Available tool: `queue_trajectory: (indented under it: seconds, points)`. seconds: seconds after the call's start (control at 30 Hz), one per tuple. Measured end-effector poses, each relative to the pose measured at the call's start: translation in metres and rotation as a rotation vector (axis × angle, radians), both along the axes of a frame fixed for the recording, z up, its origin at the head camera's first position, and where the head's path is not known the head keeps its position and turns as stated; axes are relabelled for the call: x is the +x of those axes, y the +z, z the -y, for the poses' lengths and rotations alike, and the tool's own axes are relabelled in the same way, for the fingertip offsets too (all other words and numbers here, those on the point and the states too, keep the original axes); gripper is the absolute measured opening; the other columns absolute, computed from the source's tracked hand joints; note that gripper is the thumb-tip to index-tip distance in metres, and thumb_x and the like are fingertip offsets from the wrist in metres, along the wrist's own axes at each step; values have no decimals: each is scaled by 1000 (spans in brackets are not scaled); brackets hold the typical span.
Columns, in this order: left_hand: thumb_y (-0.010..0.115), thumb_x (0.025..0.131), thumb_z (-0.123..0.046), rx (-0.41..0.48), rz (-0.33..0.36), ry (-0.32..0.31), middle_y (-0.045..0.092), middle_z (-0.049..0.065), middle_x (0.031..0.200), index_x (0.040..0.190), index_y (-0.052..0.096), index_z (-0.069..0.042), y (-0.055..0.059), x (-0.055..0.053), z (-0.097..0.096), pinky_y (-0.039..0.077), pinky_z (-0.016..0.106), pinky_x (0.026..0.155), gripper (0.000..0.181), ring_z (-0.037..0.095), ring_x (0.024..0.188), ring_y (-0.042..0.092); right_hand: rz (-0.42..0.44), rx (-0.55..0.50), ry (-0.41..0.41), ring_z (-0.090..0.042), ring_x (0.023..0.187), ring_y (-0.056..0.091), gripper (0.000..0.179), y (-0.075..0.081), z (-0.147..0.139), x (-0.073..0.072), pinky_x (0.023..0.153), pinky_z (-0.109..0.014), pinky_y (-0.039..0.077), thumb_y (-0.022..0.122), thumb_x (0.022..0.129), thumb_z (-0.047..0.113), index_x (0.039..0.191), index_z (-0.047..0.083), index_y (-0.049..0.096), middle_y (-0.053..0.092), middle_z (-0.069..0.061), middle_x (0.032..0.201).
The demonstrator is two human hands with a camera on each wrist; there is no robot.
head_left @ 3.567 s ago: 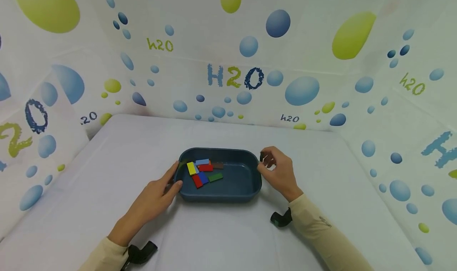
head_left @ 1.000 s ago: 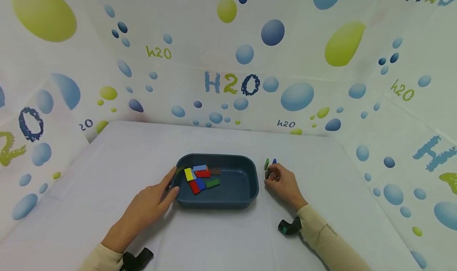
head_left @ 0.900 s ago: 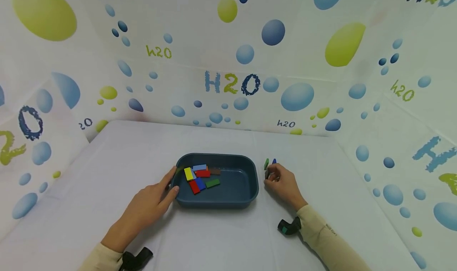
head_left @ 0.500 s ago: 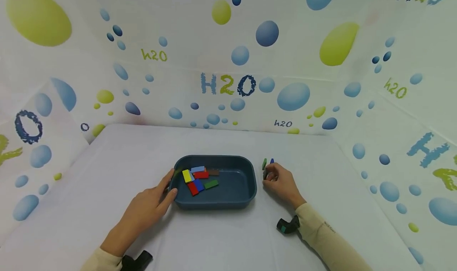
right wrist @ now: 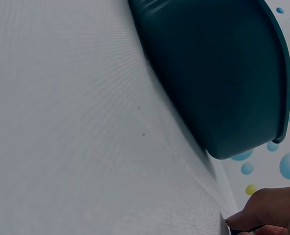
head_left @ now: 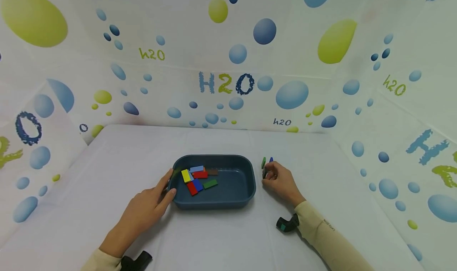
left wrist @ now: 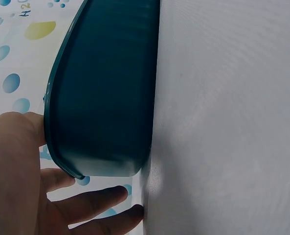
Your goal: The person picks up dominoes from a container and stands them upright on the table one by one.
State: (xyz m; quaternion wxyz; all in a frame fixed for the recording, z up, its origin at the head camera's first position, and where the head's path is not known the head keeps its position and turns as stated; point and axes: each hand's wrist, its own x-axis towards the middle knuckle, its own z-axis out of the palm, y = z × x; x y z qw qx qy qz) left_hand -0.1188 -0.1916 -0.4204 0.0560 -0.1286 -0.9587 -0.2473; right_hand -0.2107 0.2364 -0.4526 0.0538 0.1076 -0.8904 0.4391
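A dark blue-green tray (head_left: 232, 203) stands in the middle of the table. My left hand (head_left: 146, 209) holds its left end, the thumb over the rim. In the left wrist view, the other fingers (left wrist: 93, 205) spread beside the end wall. Right of the tray, my right hand (head_left: 283, 183) pinches a small dark domino-like block (head_left: 264, 173) upright at the tabletop. Just beyond it a green block (head_left: 264, 162) and a blue block (head_left: 271, 159) stand on edge, the blue one partly hidden. The right wrist view catches only the thumb and part of the dark block.
At the tray's left side lie several flat blocks, among them a yellow one (head_left: 186, 176), a red one (head_left: 192, 188), a green one (head_left: 210, 184) and a brown one (head_left: 212, 172). White cloth (head_left: 214, 239) covers the table, with bubble-printed sheets (head_left: 228, 37) around it.
Since the oldest frame, my right hand has gone from above the tray's right rim down to the table beside it. Over the last second, both hands stay nearly still; the view shifts slightly.
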Motion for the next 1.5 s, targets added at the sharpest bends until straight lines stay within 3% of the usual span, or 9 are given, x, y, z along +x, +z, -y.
queue_trajectory:
  seconds: [0.3,0.5,0.6,0.73,0.87,1.0,1.13,1.33,1.5]
  points:
    - [53,109,-43,-8,2,-1,68,25,127,163,35,-11,3,0,-1,56,59,78,66,39,95,71,-7,-30,-4,-19,76,63,41,0,-3,1,70,-29,50,76,82,-4,121,2,65,69,-3,87]
    - [54,109,-43,6,13,-2,69,23,125,163,35,-11,1,1,-2,56,60,81,66,40,98,71,-22,-27,-24,-19,79,64,37,6,-5,5,69,-31,51,70,82,-4,119,3,66,71,-10,105]
    - [54,109,-43,15,2,-2,70,23,124,163,35,-11,1,1,-3,55,62,83,66,42,102,70,-96,-4,-63,-19,78,62,32,12,-5,8,67,-35,51,67,85,-2,117,3,66,70,-11,108]
    - [54,109,-41,26,3,-4,70,23,123,163,34,-10,2,2,-3,54,63,85,66,43,106,69,-238,48,-127,-19,71,55,29,23,0,12,61,-37,45,66,85,0,114,4,66,65,-8,93]
    - [55,109,-40,36,4,-9,70,24,123,163,34,-10,4,2,-4,54,62,85,65,42,105,69,-370,77,-146,-22,70,52,31,34,11,14,57,-37,41,65,81,-3,111,5,66,62,-8,89]
    - [55,109,-40,38,7,-10,69,24,124,163,34,-9,4,2,-4,54,62,85,66,42,107,69,-479,84,-93,-28,69,55,31,41,25,15,56,-36,41,66,79,-4,109,3,67,65,-9,92]
    - [55,109,-40,44,12,-14,69,25,124,163,33,-9,5,1,-3,53,62,87,66,43,108,68,-526,67,-18,-25,67,55,31,48,40,14,56,-35,43,66,79,-2,109,3,68,65,-3,92]
    - [55,109,-39,51,15,-25,69,25,125,164,32,-9,7,0,-3,53,63,88,67,44,109,68,-540,74,104,-17,70,55,29,55,67,14,58,-32,46,69,84,2,113,3,68,68,-5,99]
    - [55,109,-39,57,13,-36,69,25,125,164,32,-9,6,0,-2,53,63,88,67,43,109,68,-489,72,204,-15,76,57,29,59,88,14,65,-32,50,72,87,0,116,0,68,68,-6,102]
